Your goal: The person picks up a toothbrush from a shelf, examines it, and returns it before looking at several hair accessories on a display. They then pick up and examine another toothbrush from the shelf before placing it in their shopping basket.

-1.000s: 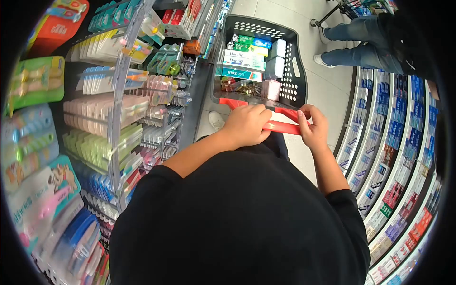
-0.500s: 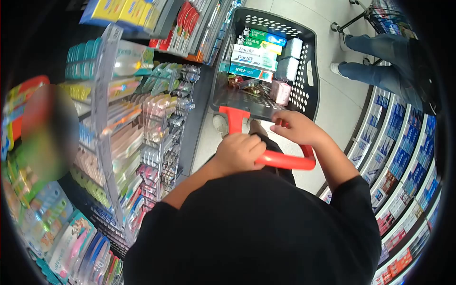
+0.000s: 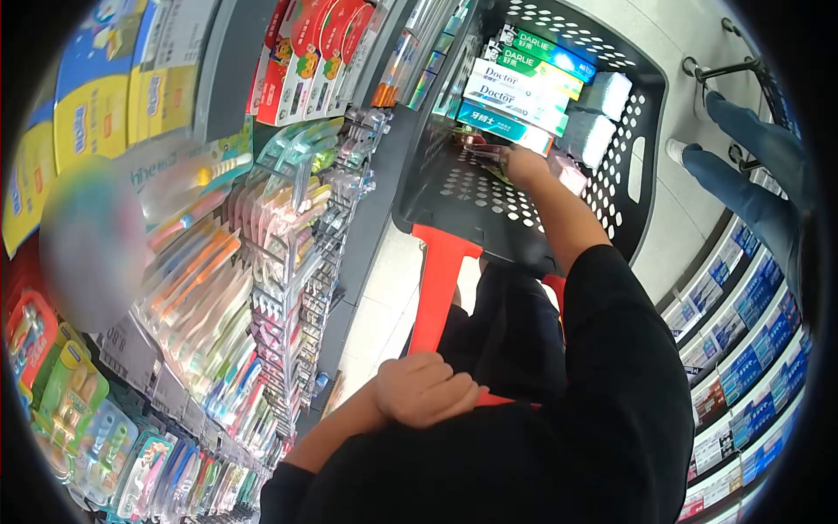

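Note:
A black shopping basket (image 3: 415,188) with perforated walls stands before me, its red handle (image 3: 436,293) stretching toward my body. My left hand (image 3: 428,390) is closed around that handle close to my belly. Inside the basket, my right hand (image 3: 526,168) reaches down beside small packaged items (image 3: 484,151); its fingertips are hidden, so whether it grips one cannot be told. Above it lie stacked toothpaste boxes (image 3: 522,92), green, white and teal. White wrapped packs (image 3: 587,137) lie to their right, and a pink pack (image 3: 567,172) is just right of my hand.
Racks of packaged toothbrushes (image 3: 192,288) line my left side, with red boxes (image 3: 310,61) and yellow-blue boxes (image 3: 96,105) above. Shelves of blue boxes (image 3: 759,323) run along the right. A person in jeans (image 3: 742,175) stands at the right by a cart (image 3: 733,65).
My right hand has left the handle area and moved forward into the basket. My left hand still holds the handle, now lower in view. The basket appears nearer and farther right.

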Tool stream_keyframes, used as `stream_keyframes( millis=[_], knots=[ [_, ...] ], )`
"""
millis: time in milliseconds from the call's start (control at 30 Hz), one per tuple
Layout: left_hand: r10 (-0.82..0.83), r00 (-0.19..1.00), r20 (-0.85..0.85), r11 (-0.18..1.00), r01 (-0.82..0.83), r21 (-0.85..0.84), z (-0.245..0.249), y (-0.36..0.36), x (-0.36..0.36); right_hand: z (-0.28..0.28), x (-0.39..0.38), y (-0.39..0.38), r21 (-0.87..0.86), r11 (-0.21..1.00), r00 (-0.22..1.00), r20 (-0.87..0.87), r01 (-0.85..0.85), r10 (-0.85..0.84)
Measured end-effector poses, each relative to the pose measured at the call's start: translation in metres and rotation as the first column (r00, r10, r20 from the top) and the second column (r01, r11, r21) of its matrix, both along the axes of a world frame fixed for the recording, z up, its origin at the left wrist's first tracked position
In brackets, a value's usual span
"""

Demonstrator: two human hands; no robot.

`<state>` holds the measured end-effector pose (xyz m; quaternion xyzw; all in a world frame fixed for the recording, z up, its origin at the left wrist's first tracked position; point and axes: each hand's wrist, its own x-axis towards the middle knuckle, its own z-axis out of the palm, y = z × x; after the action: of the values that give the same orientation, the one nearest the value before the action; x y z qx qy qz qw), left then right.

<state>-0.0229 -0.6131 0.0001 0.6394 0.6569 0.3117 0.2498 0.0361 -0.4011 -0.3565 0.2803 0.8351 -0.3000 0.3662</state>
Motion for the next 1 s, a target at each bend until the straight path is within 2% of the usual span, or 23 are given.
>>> stream_keyframes(
  millis=[67,100,167,233,267,300,333,400,433,533,600,633,667,733,767,800,833,867,900,933,1000],
  knots=[
    [0.025,1.000,0.008,0.999,-0.025,-0.030,-0.002,0.005,-0.002,-0.004,-0.004,0.000,-0.030,0.999,1.000,0.004,-0.025,0.026],
    [0.019,1.000,0.000,0.999,-0.019,-0.033,-0.001,0.006,-0.001,-0.011,0.002,-0.005,0.071,0.995,0.992,-0.099,-0.072,0.079],
    [0.007,0.999,-0.033,1.000,-0.007,-0.001,0.003,0.006,0.001,-0.001,0.005,-0.008,0.037,0.990,0.988,-0.069,-0.136,0.138],
    [-0.004,0.994,-0.108,0.994,0.015,0.107,-0.005,0.007,-0.001,0.024,0.003,0.002,0.031,0.973,0.969,-0.081,-0.230,0.232],
    [0.014,0.991,-0.135,0.994,0.001,0.107,-0.008,0.007,-0.001,0.046,0.004,0.008,0.035,0.956,0.950,-0.103,-0.292,0.294],
    [0.033,0.986,-0.161,0.994,-0.016,0.106,-0.008,0.005,0.001,0.071,0.005,0.014,0.008,0.975,0.951,-0.218,-0.221,0.217],
    [0.055,0.981,-0.186,0.994,-0.036,0.104,-0.008,0.003,0.004,0.096,0.004,0.025,-0.009,0.970,0.914,-0.337,-0.241,0.224],
    [0.140,0.979,-0.147,0.971,-0.106,0.216,-0.008,0.008,0.005,0.151,0.004,0.047,-0.034,0.953,0.798,-0.556,-0.301,0.232],
    [0.139,0.979,-0.147,0.974,-0.108,0.201,-0.005,0.011,0.004,0.181,0.003,0.053,-0.025,0.974,0.722,-0.675,-0.225,0.149],
    [0.109,0.990,-0.093,0.990,-0.100,0.095,0.004,0.013,0.005,0.306,-0.003,0.065,-0.085,0.990,0.619,-0.785,-0.112,0.003],
    [0.056,0.998,-0.037,0.998,-0.054,0.035,0.013,0.013,0.001,0.369,0.000,0.068,-0.101,0.988,0.574,-0.819,-0.118,-0.015],
    [-0.023,0.999,0.026,0.995,0.026,-0.092,0.019,0.009,-0.003,0.394,0.004,0.068,-0.094,0.990,0.533,-0.846,-0.106,-0.023],
    [0.035,0.999,0.022,0.999,-0.035,-0.009,0.031,0.007,-0.004,0.417,0.008,0.066,-0.091,0.991,0.485,-0.874,-0.102,-0.031],
    [0.131,0.991,0.021,0.980,-0.133,0.150,0.053,0.003,-0.006,0.457,0.017,0.055,-0.001,0.999,0.317,-0.948,-0.053,0.015],
    [0.179,0.976,0.122,0.952,-0.203,0.227,0.051,-0.003,-0.011,0.475,0.022,0.047,0.005,1.000,0.268,-0.963,-0.012,0.008],
    [0.323,0.944,0.064,0.874,-0.324,0.362,0.056,-0.004,-0.017,0.490,0.027,0.039,0.003,0.999,0.226,-0.974,0.032,-0.004],
    [0.389,0.913,0.122,0.827,-0.405,0.390,0.066,-0.004,-0.025,0.506,0.031,0.028,0.015,0.999,0.192,-0.981,0.042,0.007],
    [0.446,0.874,0.192,0.776,-0.485,0.403,0.077,-0.004,-0.031,0.513,0.030,0.018,0.013,1.000,0.147,-0.989,0.019,0.010],
    [0.456,0.863,0.220,0.783,-0.506,0.362,0.089,-0.005,-0.037,0.519,0.029,0.006,0.009,1.000,0.109,-0.994,-0.003,0.009],
    [0.382,0.886,0.262,0.847,-0.449,0.285,0.093,-0.006,-0.039,0.524,0.027,-0.005,0.009,1.000,0.071,-0.997,-0.029,0.011],
    [0.240,0.904,0.354,0.941,-0.306,0.144,0.100,-0.008,-0.044,0.526,0.015,-0.027,-0.083,0.992,0.068,-0.995,-0.090,-0.077]
  ],
)
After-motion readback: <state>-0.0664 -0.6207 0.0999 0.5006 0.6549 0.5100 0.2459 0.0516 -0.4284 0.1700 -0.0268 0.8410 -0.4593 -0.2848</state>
